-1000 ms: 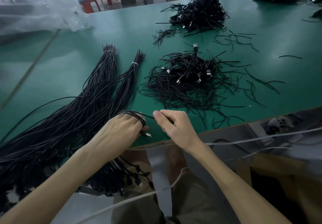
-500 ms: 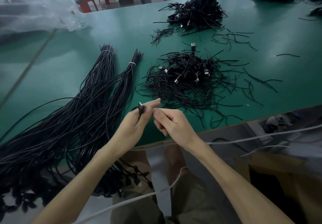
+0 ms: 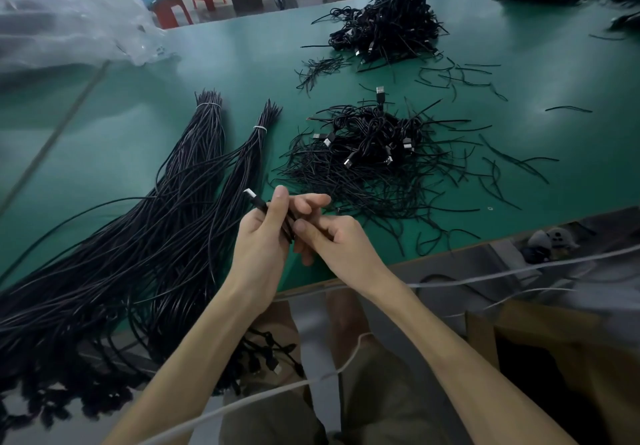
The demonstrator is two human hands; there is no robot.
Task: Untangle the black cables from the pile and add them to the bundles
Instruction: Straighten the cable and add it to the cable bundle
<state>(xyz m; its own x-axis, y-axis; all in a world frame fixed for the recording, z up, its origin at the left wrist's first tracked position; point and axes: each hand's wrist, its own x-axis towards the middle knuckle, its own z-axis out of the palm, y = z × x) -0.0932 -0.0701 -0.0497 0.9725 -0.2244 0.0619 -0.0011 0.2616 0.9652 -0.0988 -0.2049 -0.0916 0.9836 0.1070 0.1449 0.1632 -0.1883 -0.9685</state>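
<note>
Just above the near edge of the green table [image 3: 138, 115], the left hand [image 3: 263, 247] curls its fingers round a black cable [image 3: 260, 204], whose silver plug sticks up past the knuckles. The right hand [image 3: 341, 242] meets it, thumb and bent fingers pinching the same cable lower down. Two tied bundles [image 3: 207, 139] fan across the table's left half, their tails spilling over the near edge. The tangled pile [image 3: 374, 157] sits mid-table to their right, a second heap [image 3: 388, 25] nearer the far edge, crumpled clear plastic [image 3: 69, 25] at the far-left corner.
</note>
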